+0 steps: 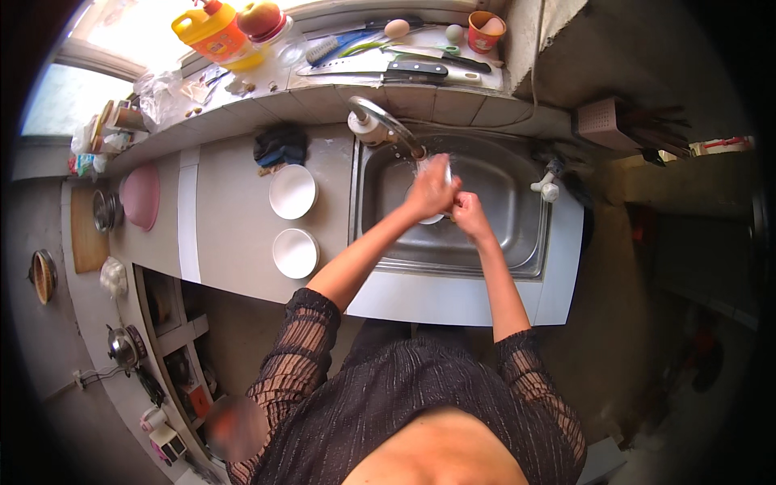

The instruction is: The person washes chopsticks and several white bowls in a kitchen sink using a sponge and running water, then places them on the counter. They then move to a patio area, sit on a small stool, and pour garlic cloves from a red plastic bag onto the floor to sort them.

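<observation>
My left hand (433,189) is over the sink below the metal faucet (391,121), its fingers blurred and wet in the running water. Right beside it, my right hand (471,213) is curled, with its knuckles close to the left hand. Part of a white bowl (431,219) shows beneath and around my left hand. My hands hide most of the bowl, so which one grips it is unclear. Both are above the stainless steel sink (503,242). Two white bowls, one farther back (293,191) and one nearer (296,253), stand on the counter left of the sink.
Dark cloths (280,145) lie behind the bowls. Several knives (418,68), eggs (397,28) and a yellow jug (212,36) crowd the ledge. A white valve (548,189) stands at the sink's right. Farther left are a pink basin (142,197) and a wooden board (90,230).
</observation>
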`<state>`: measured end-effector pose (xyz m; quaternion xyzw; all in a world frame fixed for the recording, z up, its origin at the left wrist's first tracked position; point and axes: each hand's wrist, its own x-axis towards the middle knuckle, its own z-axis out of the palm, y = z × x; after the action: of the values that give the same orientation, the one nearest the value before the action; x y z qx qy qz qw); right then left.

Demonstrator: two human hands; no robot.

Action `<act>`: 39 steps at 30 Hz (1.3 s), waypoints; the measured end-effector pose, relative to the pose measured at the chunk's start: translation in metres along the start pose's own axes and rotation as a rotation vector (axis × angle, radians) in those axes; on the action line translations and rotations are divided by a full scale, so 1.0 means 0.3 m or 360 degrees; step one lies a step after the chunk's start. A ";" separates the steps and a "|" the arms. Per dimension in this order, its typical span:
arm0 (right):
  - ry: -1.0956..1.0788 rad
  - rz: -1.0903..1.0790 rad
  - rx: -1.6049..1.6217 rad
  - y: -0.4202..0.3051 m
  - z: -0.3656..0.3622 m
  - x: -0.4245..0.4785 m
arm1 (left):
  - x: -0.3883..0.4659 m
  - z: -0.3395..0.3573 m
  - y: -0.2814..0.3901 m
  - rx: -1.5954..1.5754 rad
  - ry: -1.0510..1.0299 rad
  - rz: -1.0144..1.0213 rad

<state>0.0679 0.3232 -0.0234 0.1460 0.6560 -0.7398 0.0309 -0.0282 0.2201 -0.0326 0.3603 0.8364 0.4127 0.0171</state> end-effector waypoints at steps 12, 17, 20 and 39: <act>0.0202 0.0379 0.1063 -0.025 -0.031 0.122 | -0.086 -0.248 -0.141 -0.2667 -0.0637 -0.1417; 0.0427 -0.0003 0.0253 0.030 0.056 0.192 | -0.133 -0.247 -0.084 -0.2573 -0.0371 -0.1461; 0.0455 -0.0710 -0.1108 -0.024 0.178 0.174 | -0.136 -0.267 -0.064 -0.2273 -0.0362 -0.1475; 0.0572 0.0492 0.1271 0.090 0.211 0.143 | -0.164 -0.155 0.012 0.0133 -0.0514 -0.0028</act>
<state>0.0223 0.2639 -0.0542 0.3684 0.2852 -0.8843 -0.0319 -0.0050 0.1596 -0.0127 0.4151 0.8423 0.3141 0.1399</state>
